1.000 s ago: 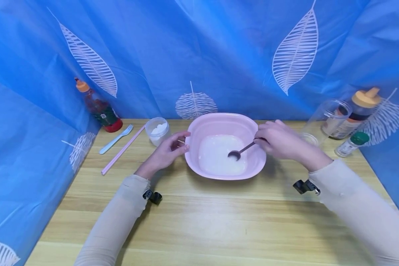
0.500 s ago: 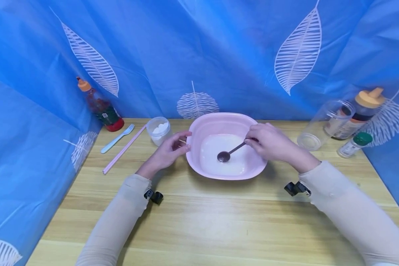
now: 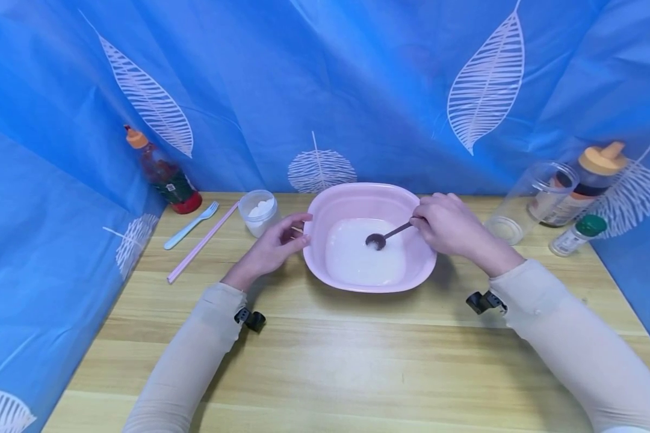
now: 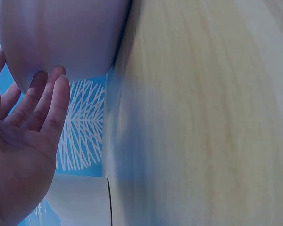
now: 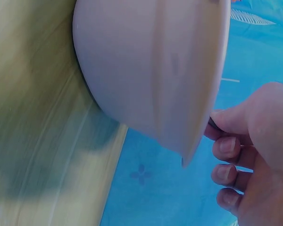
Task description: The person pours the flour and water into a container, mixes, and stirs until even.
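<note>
A pink basin with milky white liquid in it stands on the table. My left hand holds its left rim, with several fingers against the outer wall in the left wrist view. Over the right rim, my right hand pinches the handle of a dark brown spoon. The spoon's bowl is at the liquid, with some white in it. In the right wrist view, the basin's wall hides the bowl of the spoon, and only its dark handle end shows at the fingers.
On the left are a clear tub of white stuff, a pink straw-like stick, a blue fork and a red sauce bottle. At right stand a clear cup, a yellow-capped bottle and a green-capped shaker.
My right hand has swung the spoon leftward and nearer in the basin, then back toward the right and away. The left hand stays at the rim.
</note>
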The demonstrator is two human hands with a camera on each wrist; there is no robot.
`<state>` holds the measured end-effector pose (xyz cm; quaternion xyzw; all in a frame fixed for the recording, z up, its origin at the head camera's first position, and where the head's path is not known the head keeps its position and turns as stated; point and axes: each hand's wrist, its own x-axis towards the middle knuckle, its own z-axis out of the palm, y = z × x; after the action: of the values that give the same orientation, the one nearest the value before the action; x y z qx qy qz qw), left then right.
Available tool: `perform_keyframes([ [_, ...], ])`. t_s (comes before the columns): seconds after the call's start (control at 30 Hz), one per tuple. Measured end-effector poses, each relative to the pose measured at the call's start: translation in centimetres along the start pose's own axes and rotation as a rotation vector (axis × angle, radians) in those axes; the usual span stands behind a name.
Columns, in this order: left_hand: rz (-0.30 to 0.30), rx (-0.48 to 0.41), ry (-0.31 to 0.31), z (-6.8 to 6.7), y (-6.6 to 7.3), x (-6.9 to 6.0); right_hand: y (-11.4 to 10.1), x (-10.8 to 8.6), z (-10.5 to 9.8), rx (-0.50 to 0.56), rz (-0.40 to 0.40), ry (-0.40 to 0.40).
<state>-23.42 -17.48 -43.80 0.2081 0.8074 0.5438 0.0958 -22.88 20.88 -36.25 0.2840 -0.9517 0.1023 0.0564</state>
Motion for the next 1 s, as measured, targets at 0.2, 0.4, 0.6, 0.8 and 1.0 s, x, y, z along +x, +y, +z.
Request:
perform_keyframes([
  [0.2, 0.000, 0.002, -0.007, 0.0, 0.0, 0.0, 0.4, -0.3, -0.4, 0.024, -0.040, -0.014],
  [0.4, -0.001, 0.001, -0.003, 0.0, 0.2, 0.0, -0.5, 0.1, 0.5, 0.153, -0.083, -0.060],
  [0.6, -0.006, -0.004, -0.007, 0.1, 0.2, 0.0, -1.5, 0.8, 1.9, 0.168, -0.039, -0.004],
  [0.8, -0.009, -0.007, -0.007, 0.0, 0.2, 0.0, -0.9, 0.9, 1.3, 0.074, 0.026, 0.012],
  [1.0, -0.013, 0.000, -0.007, -0.1, 0.1, 0.1, 0.1, 0.2, -0.2, 0.041, 0.021, -0.052],
])
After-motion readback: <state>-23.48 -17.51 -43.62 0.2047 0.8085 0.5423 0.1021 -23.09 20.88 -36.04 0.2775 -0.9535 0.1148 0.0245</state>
